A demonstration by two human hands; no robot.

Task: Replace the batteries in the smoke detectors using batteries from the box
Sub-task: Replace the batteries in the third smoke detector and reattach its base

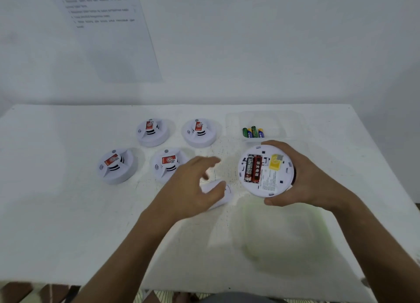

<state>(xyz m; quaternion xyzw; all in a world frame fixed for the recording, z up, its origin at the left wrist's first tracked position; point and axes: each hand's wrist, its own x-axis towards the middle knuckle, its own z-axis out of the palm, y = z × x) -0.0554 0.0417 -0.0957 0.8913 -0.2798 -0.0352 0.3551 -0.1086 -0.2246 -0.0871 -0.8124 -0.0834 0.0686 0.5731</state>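
My right hand (302,177) grips a white smoke detector (270,180) turned back side up above the table. Its open battery bay shows two batteries (252,169), one black and one red, beside a yellow label. My left hand (193,189) hovers just left of it, blurred, with fingers spread and relaxed. Under its thumb a small white cover (223,197) lies on the table; I cannot tell whether the thumb touches it. A clear plastic box (284,123) at the back right contains several green and blue batteries (253,132).
Several more white smoke detectors with red labels stand face up at the left: two at the back (152,132) (199,132), two nearer (117,166) (168,164). A clear, green-tinted lid (281,239) lies near the white table's (68,223) front edge. A printed sheet (106,30) hangs on the wall.
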